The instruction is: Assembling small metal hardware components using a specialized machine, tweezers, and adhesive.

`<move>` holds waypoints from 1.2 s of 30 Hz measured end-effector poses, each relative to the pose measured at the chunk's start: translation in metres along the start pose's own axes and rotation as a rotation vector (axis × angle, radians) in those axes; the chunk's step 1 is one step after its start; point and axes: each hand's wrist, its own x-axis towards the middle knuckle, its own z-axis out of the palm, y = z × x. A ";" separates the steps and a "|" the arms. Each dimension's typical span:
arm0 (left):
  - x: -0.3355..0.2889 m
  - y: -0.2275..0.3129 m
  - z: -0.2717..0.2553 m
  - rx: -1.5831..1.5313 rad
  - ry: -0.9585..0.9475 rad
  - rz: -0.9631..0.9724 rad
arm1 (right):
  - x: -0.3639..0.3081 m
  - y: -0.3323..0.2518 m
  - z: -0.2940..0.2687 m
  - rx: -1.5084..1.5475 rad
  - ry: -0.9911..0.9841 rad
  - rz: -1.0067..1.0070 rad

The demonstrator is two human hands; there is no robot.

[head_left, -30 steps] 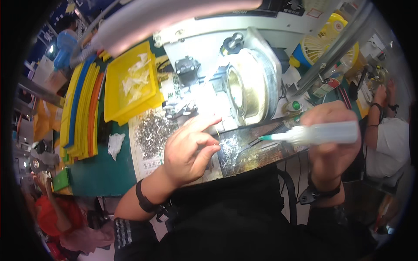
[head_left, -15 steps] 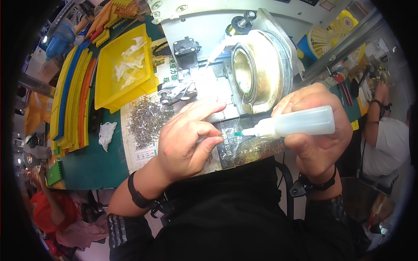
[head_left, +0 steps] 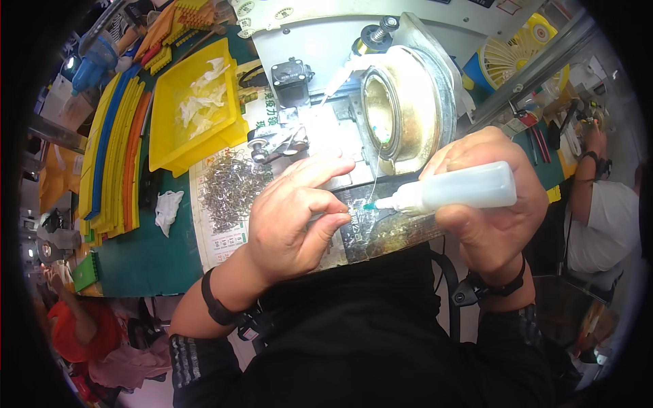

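Observation:
My right hand is wrapped round a translucent white squeeze bottle, tilted almost level, its narrow green tip pointing left. Just left of that tip, the thumb and forefinger of my left hand pinch together on something too small to make out. A slim gap separates tip and fingertips. Both hands are over a worn, dark board at the table's near edge. Beside my left hand, a heap of small, shiny metal pieces lies on printed paper.
Beyond my hands stands a machine with a brass-coloured round drum under bright light. A yellow tray with white tissue sits at left, near stacked yellow, blue and orange strips and a crumpled tissue. Another person's arm is at far right.
The bottle in my right hand has shifted slightly left and up, bringing its green tip nearer my left fingertips. My left hand keeps its pinch, almost unmoved.

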 end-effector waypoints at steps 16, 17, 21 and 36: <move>0.002 0.001 -0.002 -0.003 -0.014 -0.001 | -0.011 0.003 -0.013 0.203 0.246 0.002; 0.002 0.001 -0.003 -0.015 -0.015 0.015 | -0.015 0.005 -0.020 0.186 0.253 -0.004; -0.001 0.004 -0.005 0.000 -0.034 -0.011 | -0.038 0.016 -0.064 0.167 0.251 0.061; -0.009 0.008 0.004 0.062 -0.049 -0.126 | -0.020 0.036 -0.246 -0.187 0.769 0.118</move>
